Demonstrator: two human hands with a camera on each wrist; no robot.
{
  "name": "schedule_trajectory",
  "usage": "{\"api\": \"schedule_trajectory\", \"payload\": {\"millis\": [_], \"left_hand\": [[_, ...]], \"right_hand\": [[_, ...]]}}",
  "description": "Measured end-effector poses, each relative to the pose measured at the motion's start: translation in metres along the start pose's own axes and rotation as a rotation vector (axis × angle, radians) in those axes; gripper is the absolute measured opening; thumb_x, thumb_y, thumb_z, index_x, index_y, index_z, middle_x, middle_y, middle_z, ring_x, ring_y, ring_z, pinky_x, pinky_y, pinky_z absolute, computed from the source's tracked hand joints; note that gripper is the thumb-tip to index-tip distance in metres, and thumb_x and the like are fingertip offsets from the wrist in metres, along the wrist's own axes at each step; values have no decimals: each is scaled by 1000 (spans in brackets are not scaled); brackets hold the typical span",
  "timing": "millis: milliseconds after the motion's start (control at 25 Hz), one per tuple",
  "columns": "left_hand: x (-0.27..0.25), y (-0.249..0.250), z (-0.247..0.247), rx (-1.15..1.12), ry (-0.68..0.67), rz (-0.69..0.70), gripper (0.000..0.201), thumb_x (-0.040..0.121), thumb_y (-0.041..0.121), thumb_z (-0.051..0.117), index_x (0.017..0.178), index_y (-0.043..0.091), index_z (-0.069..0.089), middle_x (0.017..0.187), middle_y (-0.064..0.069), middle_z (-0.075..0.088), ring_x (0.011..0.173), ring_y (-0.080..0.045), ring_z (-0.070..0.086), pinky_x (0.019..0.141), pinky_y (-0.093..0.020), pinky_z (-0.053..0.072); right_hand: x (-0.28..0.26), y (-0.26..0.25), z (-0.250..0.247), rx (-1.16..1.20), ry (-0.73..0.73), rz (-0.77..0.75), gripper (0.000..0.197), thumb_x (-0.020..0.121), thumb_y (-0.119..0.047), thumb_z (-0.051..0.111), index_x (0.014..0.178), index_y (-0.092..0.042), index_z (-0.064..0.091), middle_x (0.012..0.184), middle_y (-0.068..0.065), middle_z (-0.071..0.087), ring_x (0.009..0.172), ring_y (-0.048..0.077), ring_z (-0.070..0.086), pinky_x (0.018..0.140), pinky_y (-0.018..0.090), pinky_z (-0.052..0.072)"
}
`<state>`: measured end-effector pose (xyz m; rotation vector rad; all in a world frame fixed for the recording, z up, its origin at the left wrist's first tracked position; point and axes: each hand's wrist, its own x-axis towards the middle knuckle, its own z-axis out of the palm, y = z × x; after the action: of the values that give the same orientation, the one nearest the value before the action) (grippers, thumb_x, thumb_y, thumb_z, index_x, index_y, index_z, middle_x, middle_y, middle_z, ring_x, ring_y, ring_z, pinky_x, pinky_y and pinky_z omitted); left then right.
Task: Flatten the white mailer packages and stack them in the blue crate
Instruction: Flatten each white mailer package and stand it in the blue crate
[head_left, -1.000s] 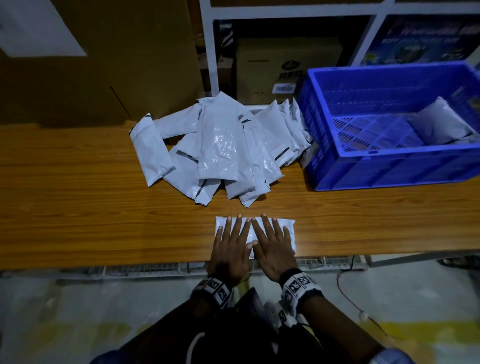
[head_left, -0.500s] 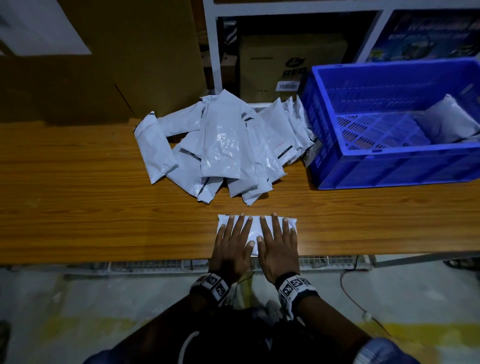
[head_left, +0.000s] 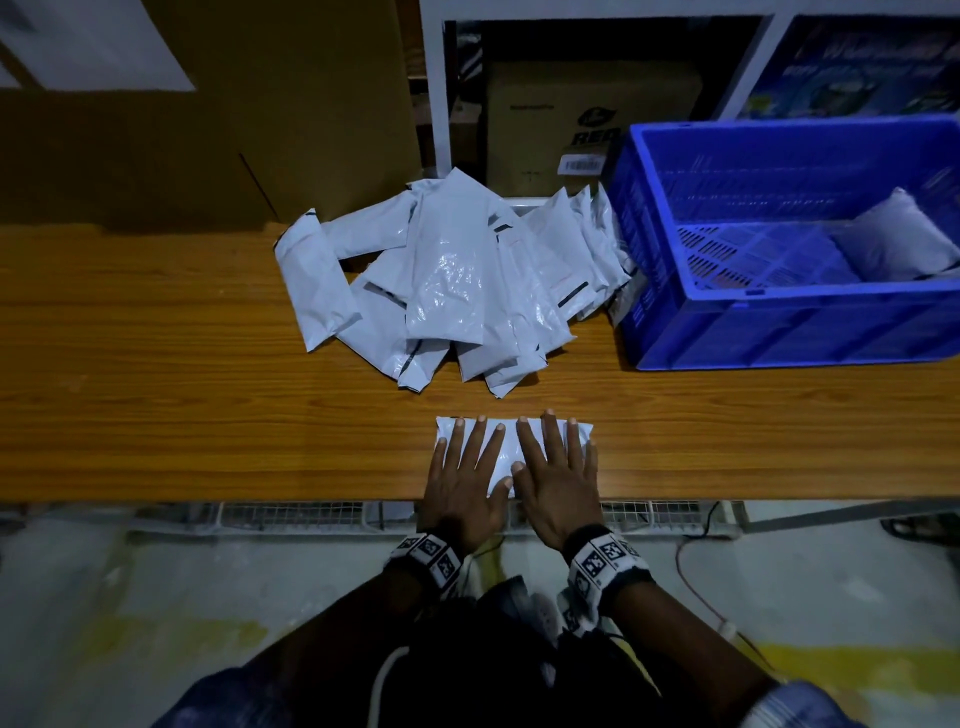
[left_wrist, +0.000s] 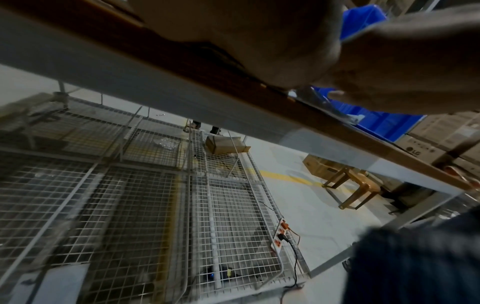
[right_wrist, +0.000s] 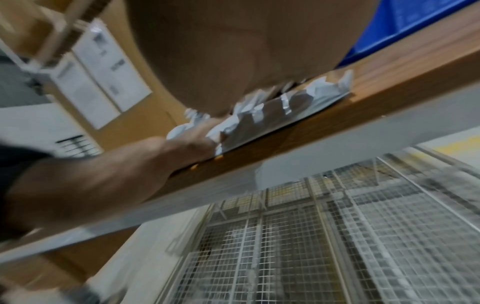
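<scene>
One white mailer (head_left: 503, 456) lies at the front edge of the wooden table (head_left: 156, 415). Both hands press flat on it with straight, spread fingers: my left hand (head_left: 467, 467) on its left half, my right hand (head_left: 558, 467) on its right half. In the right wrist view the crinkled mailer (right_wrist: 319, 90) shows under the palm at the table's edge. A heap of several white mailers (head_left: 452, 280) lies behind the hands. The blue crate (head_left: 779, 332) stands at the right, with a puffy white mailer (head_left: 888, 239) in its far right corner.
Cardboard boxes (head_left: 571, 114) and white shelf posts stand behind the table. Below the table's front edge is a wire-mesh rack (left_wrist: 155, 205) with a power strip (left_wrist: 279, 234) and cable. A big brown carton (head_left: 208, 104) rises at the back left.
Both hands stay flat on the mailer; their fingers have slid slightly outward and forward over it. The mailer has kept its place.
</scene>
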<state>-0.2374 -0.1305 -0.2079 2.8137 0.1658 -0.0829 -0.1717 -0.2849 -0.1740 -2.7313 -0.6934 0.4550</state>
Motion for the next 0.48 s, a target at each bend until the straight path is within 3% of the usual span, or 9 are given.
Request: {"api": "schedule_trajectory", "payload": {"millis": [240,360,480], "left_hand": [[1,-7,-1,-38,-58,17,61,105,42,18,161,25,1,168,4,-10,153,-18,-17,125,-49,6],[0,-10,-6,-107,-49,47,60,108,37,21,160,22,-3,167,6,-13,152,-15,-19,125,-47,2],[0,-5,-8,9,-7,46,60,108,42,23,161,20,5,168,-1,-7,154,-22,-12,124,-49,1]], "right_hand": [[-3,-12,14,30,-5,-58,54,106,-44,12,154,-38,-9,160,-8,-24,146,15,-27,120,44,-12],[-1,-9,22,-74,13,-47,56,106,-42,16,155,-35,-9,162,-4,-20,148,19,-23,120,48,-6],[0,-8,23,-119,18,-60,59,104,-41,20,156,-32,-8,164,1,-15,149,23,-18,120,51,-1]]}}
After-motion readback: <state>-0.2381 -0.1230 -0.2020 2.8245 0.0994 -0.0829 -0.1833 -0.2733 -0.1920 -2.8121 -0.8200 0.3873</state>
